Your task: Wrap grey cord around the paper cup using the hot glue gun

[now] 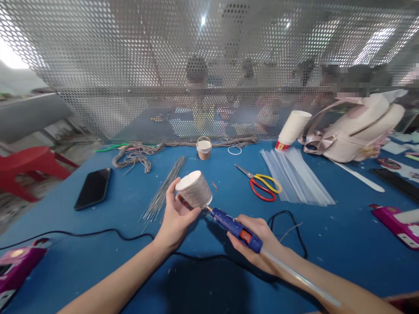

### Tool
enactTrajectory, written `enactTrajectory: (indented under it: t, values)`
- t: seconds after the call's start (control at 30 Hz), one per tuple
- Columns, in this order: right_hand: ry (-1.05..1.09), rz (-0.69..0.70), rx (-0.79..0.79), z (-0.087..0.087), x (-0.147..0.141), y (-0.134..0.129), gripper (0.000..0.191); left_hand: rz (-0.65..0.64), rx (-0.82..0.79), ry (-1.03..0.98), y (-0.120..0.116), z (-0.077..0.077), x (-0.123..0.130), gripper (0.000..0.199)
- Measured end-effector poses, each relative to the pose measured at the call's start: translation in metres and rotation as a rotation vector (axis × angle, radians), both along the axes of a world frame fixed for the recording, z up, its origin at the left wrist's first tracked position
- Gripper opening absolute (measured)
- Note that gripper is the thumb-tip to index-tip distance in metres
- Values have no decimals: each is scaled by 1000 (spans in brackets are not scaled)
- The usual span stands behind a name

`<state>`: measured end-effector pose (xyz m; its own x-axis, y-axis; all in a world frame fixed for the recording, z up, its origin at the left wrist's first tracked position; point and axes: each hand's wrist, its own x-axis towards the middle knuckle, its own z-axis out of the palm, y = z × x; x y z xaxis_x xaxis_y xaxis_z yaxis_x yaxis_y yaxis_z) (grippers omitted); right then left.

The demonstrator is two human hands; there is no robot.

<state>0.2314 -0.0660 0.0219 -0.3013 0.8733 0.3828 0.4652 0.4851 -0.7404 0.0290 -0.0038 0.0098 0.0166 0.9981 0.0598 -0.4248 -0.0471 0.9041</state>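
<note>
My left hand point(176, 218) grips a paper cup point(195, 190) wrapped in pale cord, tilted above the blue table. In my right hand point(255, 237) is a blue glue gun point(234, 226), with a long clear glue stick point(301, 277) running out of its back. The gun's nozzle meets the cup near its lower right rim, by my left thumb. Thin wires point(166, 185) lie in a bundle just beyond my left hand. Scissors point(258, 181) with one red and one yellow handle rest beyond my right hand.
A small basket-like cup point(204, 149) and grey cord point(134, 155) lie along the perforated metal screen point(131, 87). Stacked paper cups point(292, 130), clear plastic strips point(294, 174) and a bag point(356, 126) stand right. A phone point(94, 187) lies left. Black cable point(209, 256) crosses the blue table point(131, 257).
</note>
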Motion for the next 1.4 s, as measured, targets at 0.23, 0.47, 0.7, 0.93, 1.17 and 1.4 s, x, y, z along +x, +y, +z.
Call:
enactTrajectory:
  t: [0.23, 0.47, 0.7, 0.93, 1.17, 1.4]
  values:
    - [-30, -31, 11, -1, 1, 1, 16, 5, 1, 0, 1, 1, 0, 92]
    - [-68, -12, 12, -3, 2, 1, 16, 16, 3, 21, 1, -1, 1, 91]
    - [-71, -32, 28, -2, 2, 0, 18, 17, -4, 21, 1, -1, 0, 91]
    - [-15, -66, 35, -2, 3, 1, 18, 1, -8, 18, 2, -1, -1, 90]
    - [3, -46, -27, 1, 1, 2, 20, -44, -33, -12, 0, 1, -2, 86]
    - [44, -63, -87, 1, 0, 2, 23, -67, -57, -20, 0, 5, -3, 88]
